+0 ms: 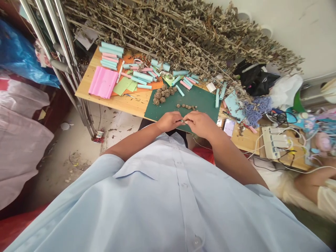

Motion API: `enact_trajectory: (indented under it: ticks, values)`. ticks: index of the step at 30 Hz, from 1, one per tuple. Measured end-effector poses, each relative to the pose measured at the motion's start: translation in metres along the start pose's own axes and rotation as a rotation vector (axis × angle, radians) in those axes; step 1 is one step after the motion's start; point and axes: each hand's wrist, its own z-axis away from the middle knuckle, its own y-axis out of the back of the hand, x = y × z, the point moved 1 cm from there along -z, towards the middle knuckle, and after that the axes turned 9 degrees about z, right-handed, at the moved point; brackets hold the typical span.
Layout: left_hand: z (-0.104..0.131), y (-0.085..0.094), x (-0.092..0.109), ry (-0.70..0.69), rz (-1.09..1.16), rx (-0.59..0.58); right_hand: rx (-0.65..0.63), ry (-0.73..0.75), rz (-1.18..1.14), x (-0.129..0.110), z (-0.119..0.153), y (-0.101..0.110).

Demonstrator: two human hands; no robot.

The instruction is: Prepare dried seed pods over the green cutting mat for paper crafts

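Note:
My left hand (170, 121) and my right hand (197, 123) meet at the front edge of a dark green mat (204, 98). Both have their fingers pinched together around something small and dull that I cannot make out. Just beyond my left hand, a heap of brown crumbly balls (162, 93) lies on the mat. A short row of smaller brown lumps (187, 106) sits past my fingertips. Rolled blue paper tubes (143, 76) and pink ones lie behind the mat, with a pink paper sheet (103, 82) at the left.
Dried leafy stalks (168, 38) cover the table's back. Metal poles (63, 59) stand at the left. To the right are a phone (229, 128), blue yarn (255, 111), a power strip (271, 142) with cables, and another person's bent limb (312, 180).

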Motion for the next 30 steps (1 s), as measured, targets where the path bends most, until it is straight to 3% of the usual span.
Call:
enact_trajectory:
  ticks: [4,8,22,30]
  values:
    - [-0.001,0.002,0.003,0.009,-0.006,-0.009,0.104,0.012,-0.020,0.003,0.004,-0.008]
    - [-0.001,0.002,0.003,0.009,-0.013,-0.016,0.116,0.001,0.024,-0.001,0.003,-0.013]
    - [0.000,0.001,0.001,0.006,-0.033,-0.022,-0.156,-0.034,0.264,-0.013,-0.007,0.001]
    - [0.001,-0.001,-0.003,0.011,-0.034,-0.031,-0.183,-0.046,0.323,-0.023,-0.018,0.005]
